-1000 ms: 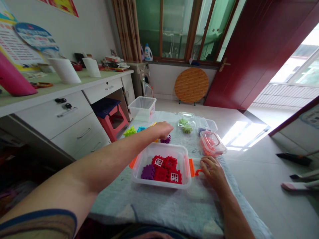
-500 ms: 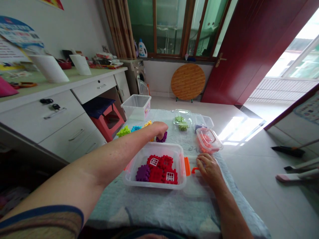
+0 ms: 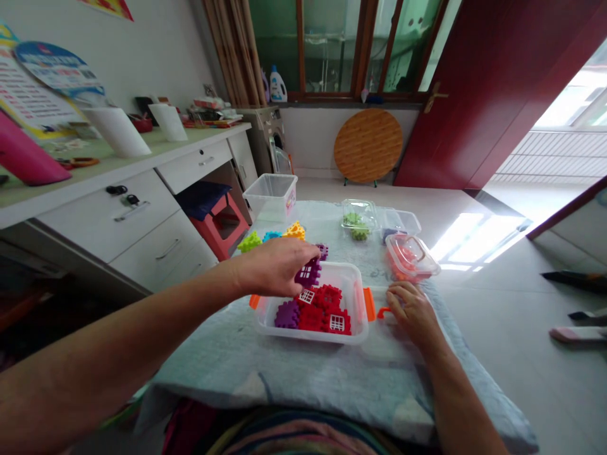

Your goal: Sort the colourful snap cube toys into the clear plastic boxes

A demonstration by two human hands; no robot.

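Observation:
My left hand [image 3: 277, 262] is closed on a purple toothed building block [image 3: 309, 273] with a window grid, above the far side of a clear plastic box [image 3: 356, 325]. Inside that box lie several red building blocks [image 3: 312, 317], some with white window grids, and one purple block [image 3: 286, 314]. Another purple block [image 3: 322, 251] stands on the cloth just beyond the box. My right hand [image 3: 413, 309] lies with fingers stretched out on a clear lid [image 3: 386, 346], beside its orange handle [image 3: 383, 312].
Yellow [image 3: 296, 230], blue and lime blocks sit behind my left arm. A tall clear bin [image 3: 270, 196] stands at the far left. Farther right are containers of green blocks [image 3: 356, 229] and orange-red pieces [image 3: 403, 260]. A desk [image 3: 156, 158] runs along the left.
My left hand has lifted a purple block off the cloth and brought it back over the box. My right hand stays on the lid. The view has shifted slightly.

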